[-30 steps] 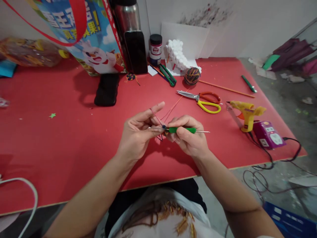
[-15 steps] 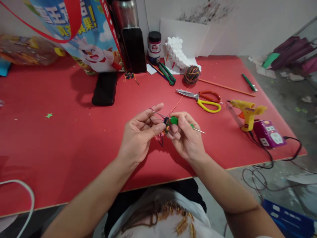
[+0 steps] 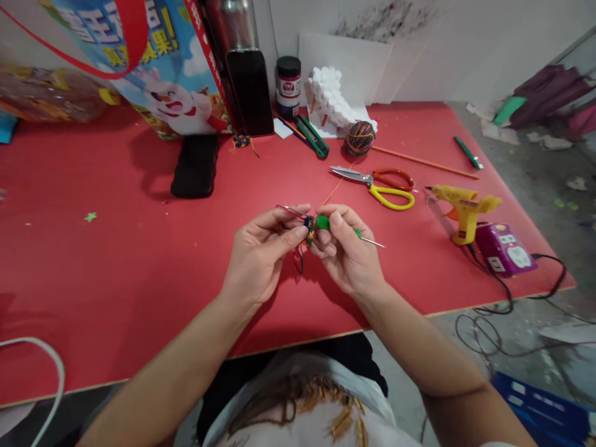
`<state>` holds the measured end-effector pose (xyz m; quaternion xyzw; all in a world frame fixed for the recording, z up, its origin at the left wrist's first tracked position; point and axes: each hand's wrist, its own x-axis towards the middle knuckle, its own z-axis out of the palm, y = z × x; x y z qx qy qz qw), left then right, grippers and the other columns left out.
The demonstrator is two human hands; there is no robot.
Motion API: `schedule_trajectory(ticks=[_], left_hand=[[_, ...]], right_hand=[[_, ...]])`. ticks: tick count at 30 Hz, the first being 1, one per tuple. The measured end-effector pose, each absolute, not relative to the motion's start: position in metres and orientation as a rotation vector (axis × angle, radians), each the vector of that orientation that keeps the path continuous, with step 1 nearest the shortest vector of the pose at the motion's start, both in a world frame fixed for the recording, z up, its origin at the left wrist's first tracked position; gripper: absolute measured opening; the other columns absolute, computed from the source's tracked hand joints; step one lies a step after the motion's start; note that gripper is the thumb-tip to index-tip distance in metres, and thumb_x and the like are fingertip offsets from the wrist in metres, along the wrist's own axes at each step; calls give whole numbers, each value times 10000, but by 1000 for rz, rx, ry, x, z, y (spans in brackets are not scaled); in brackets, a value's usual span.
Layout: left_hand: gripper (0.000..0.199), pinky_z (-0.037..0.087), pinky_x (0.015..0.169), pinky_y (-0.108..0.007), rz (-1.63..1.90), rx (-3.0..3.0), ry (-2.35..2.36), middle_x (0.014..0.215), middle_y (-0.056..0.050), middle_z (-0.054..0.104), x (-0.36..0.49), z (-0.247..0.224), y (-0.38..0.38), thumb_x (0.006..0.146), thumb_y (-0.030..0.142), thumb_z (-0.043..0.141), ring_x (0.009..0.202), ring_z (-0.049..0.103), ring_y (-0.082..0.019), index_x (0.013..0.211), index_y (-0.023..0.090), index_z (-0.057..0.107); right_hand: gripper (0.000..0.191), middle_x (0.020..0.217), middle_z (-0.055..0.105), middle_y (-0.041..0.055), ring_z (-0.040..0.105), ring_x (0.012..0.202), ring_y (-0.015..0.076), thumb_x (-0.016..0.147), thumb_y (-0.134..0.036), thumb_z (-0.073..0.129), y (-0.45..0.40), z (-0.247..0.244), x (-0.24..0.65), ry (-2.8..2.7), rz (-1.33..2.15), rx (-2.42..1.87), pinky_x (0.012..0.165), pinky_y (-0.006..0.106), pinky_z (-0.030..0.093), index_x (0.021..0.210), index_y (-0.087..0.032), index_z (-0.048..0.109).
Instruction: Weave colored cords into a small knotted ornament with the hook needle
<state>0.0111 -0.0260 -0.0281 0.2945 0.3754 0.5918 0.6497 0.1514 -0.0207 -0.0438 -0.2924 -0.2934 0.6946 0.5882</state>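
Between thumb and fingers, my left hand point(image 3: 261, 248) pinches a small multicoloured crochet piece point(image 3: 309, 231), with yarn looped over its raised forefinger. A dark yarn loop point(image 3: 299, 262) dangles beneath the piece. My right hand point(image 3: 347, 245) is closed round a green-handled crochet hook point(image 3: 323, 222); the hook's thin metal tip points right, away from the piece. The right fingertips touch or nearly touch the edge of the crochet work. From the hands, an orange strand runs up toward the variegated yarn ball point(image 3: 359, 138) behind. Fine stitches are too small to make out.
Scissors point(image 3: 372, 183) lie beyond my right hand. A yellow glue gun point(image 3: 465, 208) and a purple box point(image 3: 505, 248) with cords stand at the right. Behind are a green cutter point(image 3: 313, 138), a jar point(image 3: 288, 87), a black phone point(image 3: 194, 166) and a printed bag point(image 3: 174, 93).
My left fingers have bent lower, and the yarn over the forefinger lies flatter. Both hands and the crochet piece have shifted slightly left in view; the hook stays in my right hand.
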Motion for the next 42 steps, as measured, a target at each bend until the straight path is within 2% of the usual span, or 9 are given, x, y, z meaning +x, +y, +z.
schedule_trajectory(ticks=[4, 8, 16, 21, 26, 32, 38, 42], left_hand=[[154, 633, 807, -204, 1372, 706, 868, 939, -30, 826, 12, -29, -27, 754, 181, 942, 858, 750, -118, 886, 222, 875], [139, 619, 750, -181, 1380, 696, 879, 830, -4, 790, 14, -29, -26, 735, 190, 960, 780, 727, -95, 825, 212, 857], [139, 611, 739, -192, 1358, 649, 893, 830, -6, 765, 14, -26, -27, 721, 163, 944, 768, 711, -96, 792, 186, 826], [123, 611, 790, -218, 1361, 703, 924, 871, -23, 793, 12, -32, -25, 757, 184, 932, 805, 731, -111, 838, 192, 839], [83, 597, 779, -202, 1373, 744, 938, 834, -15, 779, 12, -34, -24, 789, 172, 911, 779, 712, -96, 829, 196, 842], [92, 570, 748, -212, 1392, 724, 973, 797, -7, 730, 10, -29, -25, 773, 133, 891, 748, 664, -92, 776, 185, 815], [83, 588, 779, -296, 1362, 714, 945, 813, -26, 727, 7, -27, -25, 803, 174, 870, 767, 695, -141, 800, 175, 787], [90, 587, 782, -259, 1419, 690, 949, 827, -22, 754, 6, -27, -23, 787, 163, 883, 775, 714, -124, 819, 182, 800]], right_hand=[[200, 626, 617, -56, 424, 507, 52, 896, -388, 844, -21, -44, 152, -714, 1617, -670, 556, 212, 472, 962, -212, 775], [166, 648, 646, -45, 446, 519, 54, 925, -365, 821, -21, -46, 153, -746, 1599, -632, 579, 218, 483, 987, -214, 793], [185, 630, 609, -61, 433, 499, 50, 912, -377, 827, -21, -44, 150, -638, 1659, -612, 549, 207, 492, 965, -207, 777], [155, 652, 624, -53, 447, 518, 41, 924, -337, 818, -19, -46, 149, -612, 1674, -593, 550, 186, 484, 981, -195, 795], [154, 661, 638, -49, 466, 533, 54, 938, -354, 808, -20, -48, 150, -698, 1602, -644, 574, 204, 493, 995, -212, 801], [212, 779, 710, -9, 574, 621, 88, 1018, -389, 706, -24, -51, 154, -888, 1553, -631, 650, 249, 527, 1117, -238, 816], [237, 902, 780, 35, 676, 728, 133, 1046, -361, 648, -26, -51, 158, -984, 1528, -605, 705, 296, 558, 1172, -238, 807], [240, 988, 821, 60, 692, 735, 144, 1047, -317, 615, -25, -50, 158, -999, 1518, -572, 723, 319, 558, 1172, -226, 798]])
